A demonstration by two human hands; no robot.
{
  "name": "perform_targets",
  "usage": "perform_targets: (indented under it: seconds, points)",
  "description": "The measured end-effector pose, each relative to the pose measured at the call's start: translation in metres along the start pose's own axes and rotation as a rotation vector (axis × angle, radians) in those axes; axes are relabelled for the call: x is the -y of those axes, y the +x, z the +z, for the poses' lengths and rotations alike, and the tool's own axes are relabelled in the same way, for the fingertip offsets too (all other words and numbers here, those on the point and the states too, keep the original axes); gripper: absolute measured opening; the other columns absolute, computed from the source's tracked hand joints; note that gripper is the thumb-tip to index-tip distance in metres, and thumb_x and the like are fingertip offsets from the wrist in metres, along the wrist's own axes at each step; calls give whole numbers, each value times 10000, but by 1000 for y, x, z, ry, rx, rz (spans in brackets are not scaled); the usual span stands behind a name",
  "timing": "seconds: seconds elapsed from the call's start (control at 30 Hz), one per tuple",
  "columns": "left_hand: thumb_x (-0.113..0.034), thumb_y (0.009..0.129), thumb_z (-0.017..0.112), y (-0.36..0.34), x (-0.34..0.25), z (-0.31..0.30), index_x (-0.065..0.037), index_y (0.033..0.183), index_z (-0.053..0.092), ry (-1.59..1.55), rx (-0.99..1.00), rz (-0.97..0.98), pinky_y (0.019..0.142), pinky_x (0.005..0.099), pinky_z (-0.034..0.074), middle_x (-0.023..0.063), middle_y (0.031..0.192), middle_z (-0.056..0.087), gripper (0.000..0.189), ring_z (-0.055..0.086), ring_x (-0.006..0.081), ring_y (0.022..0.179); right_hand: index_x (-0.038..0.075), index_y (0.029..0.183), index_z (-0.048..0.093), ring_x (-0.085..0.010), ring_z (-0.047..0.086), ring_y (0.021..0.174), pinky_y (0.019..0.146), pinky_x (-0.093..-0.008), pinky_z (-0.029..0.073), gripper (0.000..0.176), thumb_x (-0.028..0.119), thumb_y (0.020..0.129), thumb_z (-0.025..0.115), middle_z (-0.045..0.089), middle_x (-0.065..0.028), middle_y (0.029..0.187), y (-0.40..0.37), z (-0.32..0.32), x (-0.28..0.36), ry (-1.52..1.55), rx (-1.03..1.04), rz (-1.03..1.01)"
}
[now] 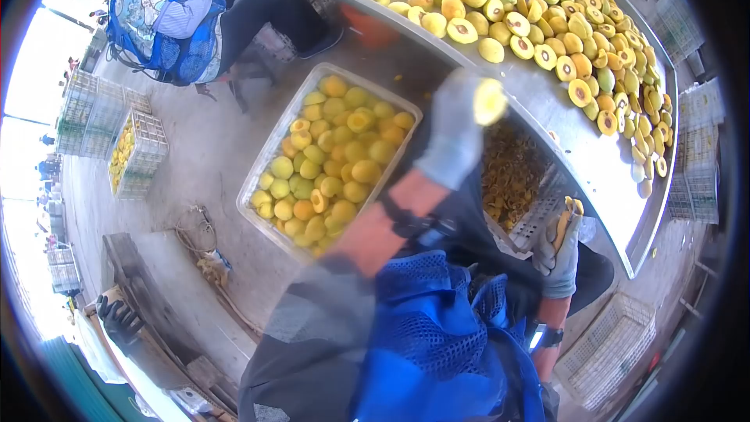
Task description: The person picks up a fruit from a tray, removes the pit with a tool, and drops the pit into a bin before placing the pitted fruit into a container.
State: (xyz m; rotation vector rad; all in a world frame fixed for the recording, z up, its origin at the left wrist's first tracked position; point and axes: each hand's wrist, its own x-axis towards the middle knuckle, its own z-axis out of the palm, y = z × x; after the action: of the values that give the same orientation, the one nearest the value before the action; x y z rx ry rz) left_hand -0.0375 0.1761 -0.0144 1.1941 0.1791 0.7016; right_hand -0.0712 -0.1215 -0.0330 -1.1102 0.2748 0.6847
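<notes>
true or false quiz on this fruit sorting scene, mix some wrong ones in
1. The left hand holds a yellow fruit half. True.
2. The right hand is empty. False: it grips a yellow piece.
3. The metal tray on the floor holds yellow-green fruit. True.
4. The table is covered with red apples. False: it carries cut yellow halves with dark centres.
5. A seated person in a blue vest is at upper left. True.
</notes>
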Motion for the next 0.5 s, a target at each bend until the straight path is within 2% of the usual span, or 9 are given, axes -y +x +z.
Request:
perform_targets:
  seconds: [0.03, 0.1, 0.13, 0.2, 0.27, 0.37, 0.47, 0.5]
  points:
    - [26, 913, 549, 9, -5, -34, 12, 1133, 638, 80, -3, 73, 875, 318, 551, 125, 1046, 663, 237, 659, 222, 987, 139, 860, 473, -71, 258, 323, 289, -220, 216, 539, 621, 1046, 322, 365, 21, 510, 1, 0, 0, -65, -41, -16]
    - [133, 822, 583, 18, -7, -101, 19, 1174, 630, 146, -179, 30, 932, 354, 539, 148, 1119, 664, 372, 648, 260, 1036, 136, 871, 488, -64, 281, 334, 298, -212, 222, 530, 609, 1050, 330, 383, 15, 518, 3, 1, 0, -179, -106, -24]
    - [131, 815, 589, 17, -14, -137, 17, 1188, 629, 815, -179, 265, 935, 341, 537, 124, 1123, 662, 392, 646, 244, 1037, 134, 876, 495, -60, 293, 341, 302, -210, 224, 526, 603, 1053, 334, 390, 13, 522, 4, 1, 1, -228, -131, -15]
    - [-92, 960, 568, 18, 13, -235, 0, 1185, 641, 1257, -202, 399, 902, 337, 523, 76, 1086, 650, 253, 621, 177, 1013, 129, 880, 505, -54, 312, 351, 307, -209, 232, 522, 593, 1055, 344, 407, 9, 532, 8, 1, 1, -315, -170, -3]
    - [-127, 937, 605, 22, 30, -304, 2, 1179, 645, 229, -592, -195, 894, 359, 517, 107, 1087, 671, 276, 632, 220, 1019, 121, 878, 511, -52, 324, 359, 308, -211, 243, 520, 585, 1056, 357, 425, 5, 543, 15, 3, 0, -396, -193, 3]
    - [-187, 916, 626, 17, 40, -352, 6, 1186, 650, 633, -724, -194, 933, 407, 498, 181, 1140, 673, 332, 633, 333, 1065, 97, 884, 521, -56, 344, 365, 310, -216, 261, 521, 569, 1057, 382, 442, 6, 551, 26, 14, -1, -489, -182, -8]
    - [-219, 906, 617, 8, 78, -401, 1, 1208, 650, 1408, -558, -149, 954, 456, 483, 247, 1179, 651, 375, 605, 430, 1084, 47, 867, 548, -69, 358, 364, 335, -220, 289, 553, 534, 1067, 377, 431, 5, 536, 32, 29, -2, -536, -237, -2]
    - [-215, 903, 618, 3, 84, -407, -1, 1205, 655, 1464, -521, -99, 956, 464, 480, 254, 1184, 647, 372, 600, 441, 1087, 46, 869, 550, -69, 357, 364, 336, -220, 290, 553, 530, 1069, 374, 429, 8, 534, 32, 34, -2, -549, -233, -5]
